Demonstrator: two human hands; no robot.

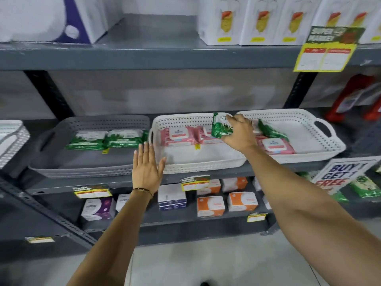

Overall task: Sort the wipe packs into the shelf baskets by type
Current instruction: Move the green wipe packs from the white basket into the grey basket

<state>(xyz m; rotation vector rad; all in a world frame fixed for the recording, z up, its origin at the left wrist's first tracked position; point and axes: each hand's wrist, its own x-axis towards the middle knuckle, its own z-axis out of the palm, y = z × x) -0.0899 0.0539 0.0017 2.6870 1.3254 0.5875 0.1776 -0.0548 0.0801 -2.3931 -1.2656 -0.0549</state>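
Observation:
Three baskets stand side by side on the middle shelf. The grey basket (86,172) at left holds two green wipe packs (107,139). The middle white basket (198,166) holds pink wipe packs (177,137). The right white basket (321,145) holds a pink pack (276,146) and a green pack (270,131). My right hand (239,133) is shut on a green wipe pack (220,126), held upright above the gap between the two white baskets. My left hand (146,168) is open and flat, fingers up, in front of the seam between the grey and middle baskets.
Boxed goods in orange, purple and white fill the shelf below (210,205). White cartons (255,19) stand on the shelf above. A "buy 1 get 1 free" sign (340,176) hangs at the right. Red bottles (354,98) stand right of the baskets.

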